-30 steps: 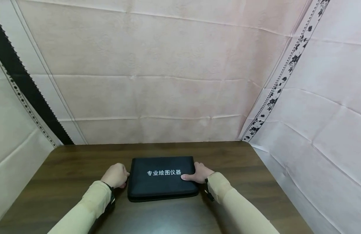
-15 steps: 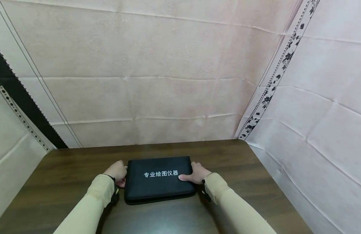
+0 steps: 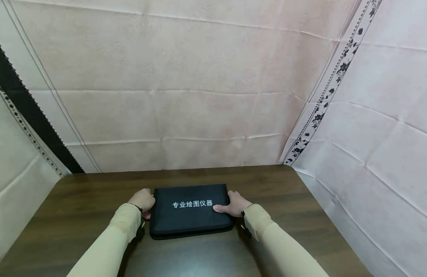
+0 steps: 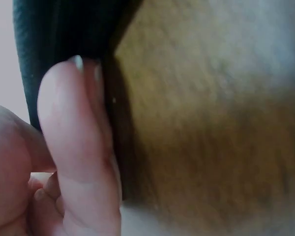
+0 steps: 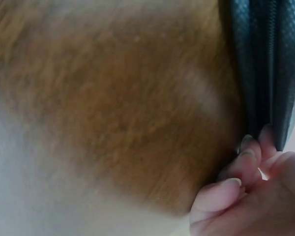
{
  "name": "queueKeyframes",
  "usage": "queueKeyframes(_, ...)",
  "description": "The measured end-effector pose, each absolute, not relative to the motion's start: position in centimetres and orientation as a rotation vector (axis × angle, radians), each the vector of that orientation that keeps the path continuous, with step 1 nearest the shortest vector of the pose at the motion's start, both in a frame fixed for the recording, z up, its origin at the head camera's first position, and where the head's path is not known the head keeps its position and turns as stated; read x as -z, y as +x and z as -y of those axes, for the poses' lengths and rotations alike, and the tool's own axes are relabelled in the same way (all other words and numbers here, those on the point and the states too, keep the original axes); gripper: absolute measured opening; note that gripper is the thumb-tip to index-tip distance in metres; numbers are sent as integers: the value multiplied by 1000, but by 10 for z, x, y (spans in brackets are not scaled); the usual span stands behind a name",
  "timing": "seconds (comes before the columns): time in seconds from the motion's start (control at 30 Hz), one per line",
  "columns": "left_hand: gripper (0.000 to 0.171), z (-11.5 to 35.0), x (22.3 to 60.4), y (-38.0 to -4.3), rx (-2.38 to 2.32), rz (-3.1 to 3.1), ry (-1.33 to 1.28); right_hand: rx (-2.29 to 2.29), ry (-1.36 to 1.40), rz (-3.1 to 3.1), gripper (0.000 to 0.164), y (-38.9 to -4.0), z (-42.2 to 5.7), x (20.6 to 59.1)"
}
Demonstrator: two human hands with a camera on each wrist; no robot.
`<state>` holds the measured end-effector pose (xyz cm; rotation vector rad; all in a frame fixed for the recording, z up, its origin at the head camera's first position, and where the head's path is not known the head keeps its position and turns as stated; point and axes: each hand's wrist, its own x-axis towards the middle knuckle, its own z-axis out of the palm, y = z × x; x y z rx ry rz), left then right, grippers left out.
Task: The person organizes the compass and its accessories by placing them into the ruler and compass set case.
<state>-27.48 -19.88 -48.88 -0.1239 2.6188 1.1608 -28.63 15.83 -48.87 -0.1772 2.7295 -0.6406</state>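
Observation:
A black zippered case (image 3: 190, 217) with white Chinese lettering lies flat on the table. At its left edge, my left hand (image 3: 143, 200) has curled fingers pinching at the side; whatever lies between the fingertips is hidden. Seen from the left wrist, the fingers (image 4: 76, 128) press up against the dark side of the case (image 4: 64, 29). My right hand (image 3: 233, 204) grips the opposite edge, its thumb on the lid and the fingers down the side. In the right wrist view, bent fingertips (image 5: 241, 160) touch the case's side, where the zipper (image 5: 272, 54) runs.
The brown wooden table (image 3: 102, 196) stretches around the case on every side. Behind it hangs a pale creased cloth (image 3: 199, 115), with another cloth wall (image 3: 389, 161) at the right and a black-striped border (image 3: 30, 100) at the left.
My left hand has slid along the case's left edge, away from me. The right hand keeps its grip, and the case stays nearly in place while the head view shifts slightly.

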Motion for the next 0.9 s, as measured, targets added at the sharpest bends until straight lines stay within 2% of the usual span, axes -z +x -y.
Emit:
queueKeyframes(0.27,57,198,487,-280,-1117,-2622,-128,674,-184,-2727,109,-293,-160,494)
queueKeyframes(0.9,53,200,487,-273,-1142,-2619,-82,691,-175,-2732,106,-283,-158,487)
